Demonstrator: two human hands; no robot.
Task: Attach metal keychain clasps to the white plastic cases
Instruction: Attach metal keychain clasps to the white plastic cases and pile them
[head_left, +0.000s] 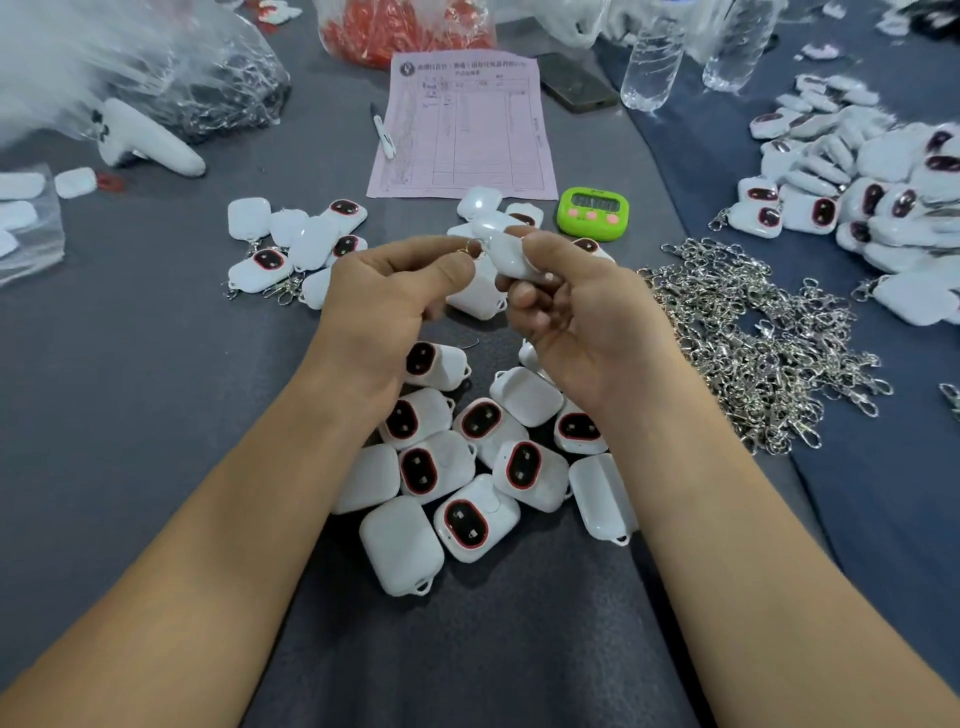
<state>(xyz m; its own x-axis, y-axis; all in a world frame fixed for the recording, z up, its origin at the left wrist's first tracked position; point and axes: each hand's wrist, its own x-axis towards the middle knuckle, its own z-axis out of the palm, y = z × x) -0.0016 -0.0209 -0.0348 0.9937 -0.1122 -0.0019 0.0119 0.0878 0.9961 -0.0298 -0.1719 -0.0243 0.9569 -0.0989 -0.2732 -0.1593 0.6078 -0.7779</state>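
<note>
My right hand (566, 312) grips a white plastic case (506, 252) above the middle of the table. My left hand (387, 293) pinches a small metal ring (474, 248) right at the case's corner; the rest of the clasp is hidden by my fingers. Below my hands lies a heap of several white cases (467, 467), many showing dark oval windows with red rims. A pile of metal keychain clasps (753, 343) lies to the right. Cases with clasps attached (291, 249) are grouped at the left.
A green timer (592, 210) and a pink form (462, 124) with a pen (384, 136) lie behind my hands. A large heap of cases (872, 192) fills the right side. Plastic bags (156, 78), bottles (652, 62) and a phone (576, 83) line the back.
</note>
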